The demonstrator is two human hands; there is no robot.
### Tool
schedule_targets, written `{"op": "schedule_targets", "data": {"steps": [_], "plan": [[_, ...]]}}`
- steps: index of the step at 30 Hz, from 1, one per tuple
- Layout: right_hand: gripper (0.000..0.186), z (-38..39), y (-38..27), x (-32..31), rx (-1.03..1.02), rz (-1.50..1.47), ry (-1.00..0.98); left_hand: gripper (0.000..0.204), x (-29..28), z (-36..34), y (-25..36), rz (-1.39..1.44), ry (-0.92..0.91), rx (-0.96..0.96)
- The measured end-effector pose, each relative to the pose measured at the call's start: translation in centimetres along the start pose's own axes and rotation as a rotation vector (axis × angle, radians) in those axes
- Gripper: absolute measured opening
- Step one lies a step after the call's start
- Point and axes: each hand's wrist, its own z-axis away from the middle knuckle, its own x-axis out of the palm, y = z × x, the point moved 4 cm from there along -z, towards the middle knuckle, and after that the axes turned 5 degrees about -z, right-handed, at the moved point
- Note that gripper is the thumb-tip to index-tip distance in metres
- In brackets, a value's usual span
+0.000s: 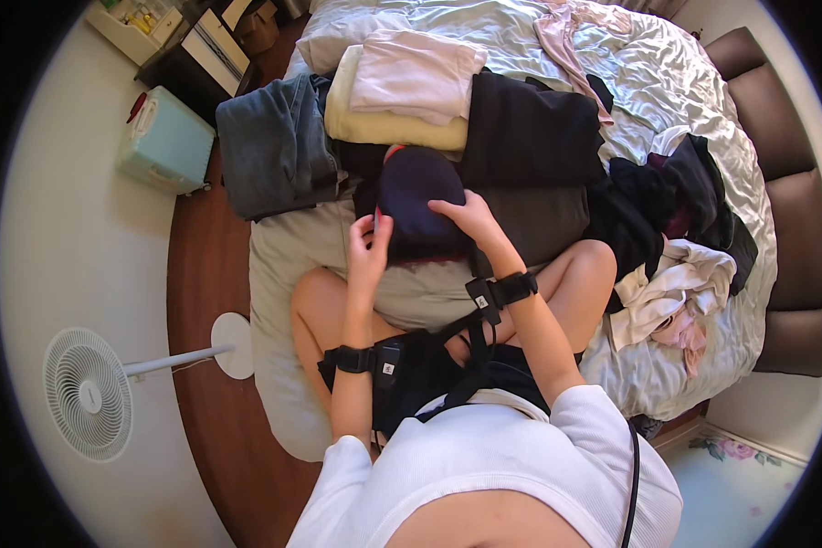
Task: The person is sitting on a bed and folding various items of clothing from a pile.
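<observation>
Sitting cross-legged on a bed (279,301), a person is holding a dark, red-edged folded garment (417,187) straight ahead at 12 o'clock, the left hand (368,253) closing its fingers on the near-left edge and the right hand (473,222) gripping the right side, thumb on top. From the garment, folded blue-gray jeans (279,146) are lying at 10 o'clock, pink folded cloth (416,78) is resting on yellow cloth (356,123) at 12, and rumpled dark clothes (671,192) are spreading at 3. The person appears to be shaping the fold; the next move is probably calling for a firm two-handed hold, edges kept tucked.
</observation>
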Motion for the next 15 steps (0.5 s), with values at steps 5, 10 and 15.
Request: {"op": "schedule_targets", "data": {"steps": [5,10,15], "plan": [[0.043,4.9,-9.7,1.8,-0.191,-0.332,-0.136,0.055,-0.7,0.6,3.0,0.364,-0.105,0.062],[0.023,6.6,-11.4,-2.0,0.152,-1.161,-0.483,0.031,-2.1,1.9,5.1,0.799,-0.098,0.002],[0.027,8.5,-10.5,-2.9,0.127,-1.431,-0.686,0.060,8.9,3.7,-11.4,0.420,-0.352,-0.007]]}}
